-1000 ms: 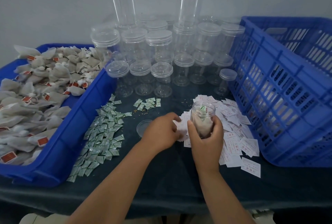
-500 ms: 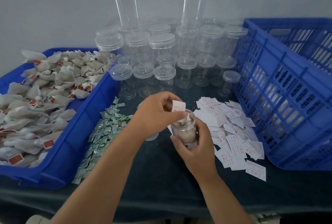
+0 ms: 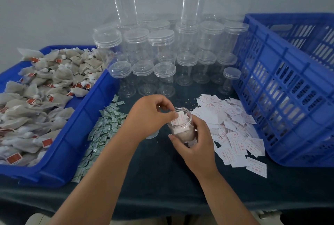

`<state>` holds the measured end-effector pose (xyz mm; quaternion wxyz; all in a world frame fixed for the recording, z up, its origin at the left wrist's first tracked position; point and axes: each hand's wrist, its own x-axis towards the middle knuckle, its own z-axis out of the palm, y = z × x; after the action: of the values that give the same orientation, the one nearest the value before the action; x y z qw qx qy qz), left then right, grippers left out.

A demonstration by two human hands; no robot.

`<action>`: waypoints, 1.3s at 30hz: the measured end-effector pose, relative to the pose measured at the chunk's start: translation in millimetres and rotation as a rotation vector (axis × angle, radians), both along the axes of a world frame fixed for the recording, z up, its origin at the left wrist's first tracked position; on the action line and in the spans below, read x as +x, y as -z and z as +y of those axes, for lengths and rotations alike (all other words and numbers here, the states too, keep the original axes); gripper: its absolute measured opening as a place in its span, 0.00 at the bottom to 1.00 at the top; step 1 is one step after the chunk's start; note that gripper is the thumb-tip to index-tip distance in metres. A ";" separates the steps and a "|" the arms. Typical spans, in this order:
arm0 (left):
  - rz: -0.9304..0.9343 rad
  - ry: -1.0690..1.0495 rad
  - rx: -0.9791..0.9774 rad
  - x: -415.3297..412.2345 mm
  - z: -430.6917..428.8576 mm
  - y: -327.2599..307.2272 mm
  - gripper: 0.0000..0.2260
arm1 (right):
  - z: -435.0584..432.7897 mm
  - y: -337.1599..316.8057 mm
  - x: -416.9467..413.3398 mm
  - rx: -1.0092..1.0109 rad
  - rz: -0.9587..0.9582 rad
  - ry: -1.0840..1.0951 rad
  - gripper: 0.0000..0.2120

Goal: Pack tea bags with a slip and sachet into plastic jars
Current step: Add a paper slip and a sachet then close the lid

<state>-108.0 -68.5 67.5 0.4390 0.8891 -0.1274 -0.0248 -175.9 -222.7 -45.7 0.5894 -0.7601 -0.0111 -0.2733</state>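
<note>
Jar (image 3: pixel 182 130) holding tea bags stands out mid-table, the right hand (image 3: pixel 197 146) curled round its wall. The left hand (image 3: pixel 149 116) pinches one slip (image 3: pixel 179 118) at its open mouth. One blue tray (image 3: pixel 59 154) hems the table (image 3: pixel 162 181) on the left, one blue crate (image 3: pixel 289 102) on the right; bare cloth runs to the near edge.
</note>
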 end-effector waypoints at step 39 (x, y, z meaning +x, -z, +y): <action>-0.085 0.245 0.123 -12.8 8.8 23.1 0.40 | -2.2 5.4 1.6 -0.106 0.063 -0.150 0.26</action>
<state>-120.8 -59.7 44.4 0.3716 0.8922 -0.2519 -0.0485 -174.3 -224.9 -51.0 0.5673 -0.7955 -0.0637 -0.2033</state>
